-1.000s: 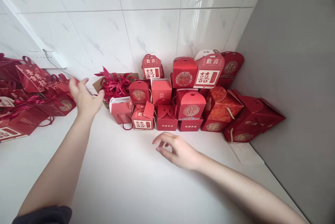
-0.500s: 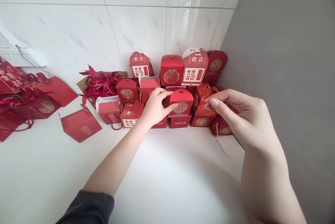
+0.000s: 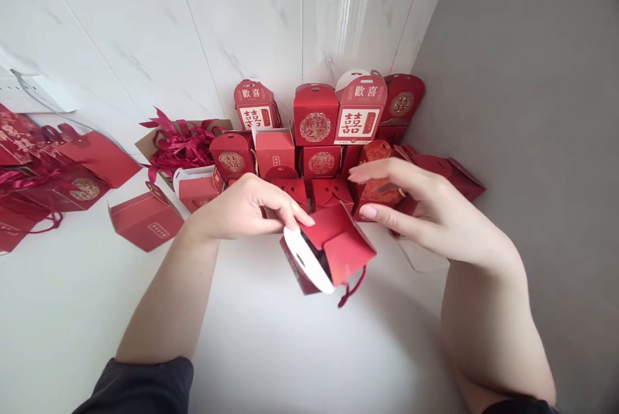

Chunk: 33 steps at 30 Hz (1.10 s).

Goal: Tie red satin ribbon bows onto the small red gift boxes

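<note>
A red box (image 3: 345, 246) with loose flaps, a white-lined rounded flap and a dark red cord hangs tilted over the white surface. My left hand (image 3: 256, 207) pinches this box at its upper left edge. To the right of it, my right hand (image 3: 411, 207) is held with thumb and fingers apart, touching nothing that I can make out. Behind both hands stand stacked red boxes, among them one with a round gold print (image 3: 316, 118) and one with white and red characters (image 3: 360, 114).
A cardboard box of dark red ribbons (image 3: 186, 149) stands at the back left. Near it lies a tilted red box (image 3: 147, 217). More red boxes (image 3: 82, 188) sit at the far left, below a power strip (image 3: 43, 91). A grey wall (image 3: 522, 111) rises on the right.
My left hand has drawn a red box from the front of the stack toward me and tipped it. My right hand has shifted slightly left, its fingers now wider apart. The view has tilted down a little.
</note>
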Motion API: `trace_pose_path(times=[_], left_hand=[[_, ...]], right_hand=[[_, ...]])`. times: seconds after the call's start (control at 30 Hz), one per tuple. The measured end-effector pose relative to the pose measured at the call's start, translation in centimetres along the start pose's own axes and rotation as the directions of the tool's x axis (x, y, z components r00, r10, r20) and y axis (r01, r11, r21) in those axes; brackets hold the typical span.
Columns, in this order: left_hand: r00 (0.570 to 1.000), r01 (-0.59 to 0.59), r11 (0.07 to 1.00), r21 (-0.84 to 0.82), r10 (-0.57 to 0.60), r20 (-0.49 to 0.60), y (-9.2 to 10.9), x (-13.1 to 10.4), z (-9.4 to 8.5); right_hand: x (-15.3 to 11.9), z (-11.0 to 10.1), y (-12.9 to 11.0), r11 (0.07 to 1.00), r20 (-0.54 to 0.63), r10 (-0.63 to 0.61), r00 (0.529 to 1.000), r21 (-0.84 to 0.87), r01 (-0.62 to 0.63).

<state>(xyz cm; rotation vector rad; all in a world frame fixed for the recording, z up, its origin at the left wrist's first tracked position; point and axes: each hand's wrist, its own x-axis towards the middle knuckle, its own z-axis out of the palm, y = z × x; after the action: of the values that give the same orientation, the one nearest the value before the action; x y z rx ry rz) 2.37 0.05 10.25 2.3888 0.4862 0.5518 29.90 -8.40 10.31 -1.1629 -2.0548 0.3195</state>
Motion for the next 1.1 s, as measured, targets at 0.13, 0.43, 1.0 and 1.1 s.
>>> trace_pose_path(times=[0.13, 0.43, 1.0, 1.1], left_hand=[[0.968, 0.182, 0.983, -0.002, -0.179, 0.177, -0.8, -0.1, 1.3], [0.893, 0.342, 0.868, 0.361, -0.419, 0.164, -0.6, -1.3, 0.5], [0.798, 0.398, 0.788, 0.470, -0.550, 0.247, 0.4, -0.8, 4.4], [0.827, 0.357, 0.799, 0.484, -0.511, 0.235, 0.7, -0.7, 4.4]], right_hand=[[0.3, 1.1, 0.0, 0.997, 0.238, -0.079, 0.968, 0.012, 0.078], [0.6, 5.1, -1.0, 0.981, 0.519, -0.068, 0.852, -0.122, 0.153], [0.9, 8.1, -3.1, 0.918, 0.642, 0.033, 0.766, -0.322, 0.231], [0.9, 8.3, -2.9, 0.924, 0.652, 0.050, 0.757, -0.319, 0.213]])
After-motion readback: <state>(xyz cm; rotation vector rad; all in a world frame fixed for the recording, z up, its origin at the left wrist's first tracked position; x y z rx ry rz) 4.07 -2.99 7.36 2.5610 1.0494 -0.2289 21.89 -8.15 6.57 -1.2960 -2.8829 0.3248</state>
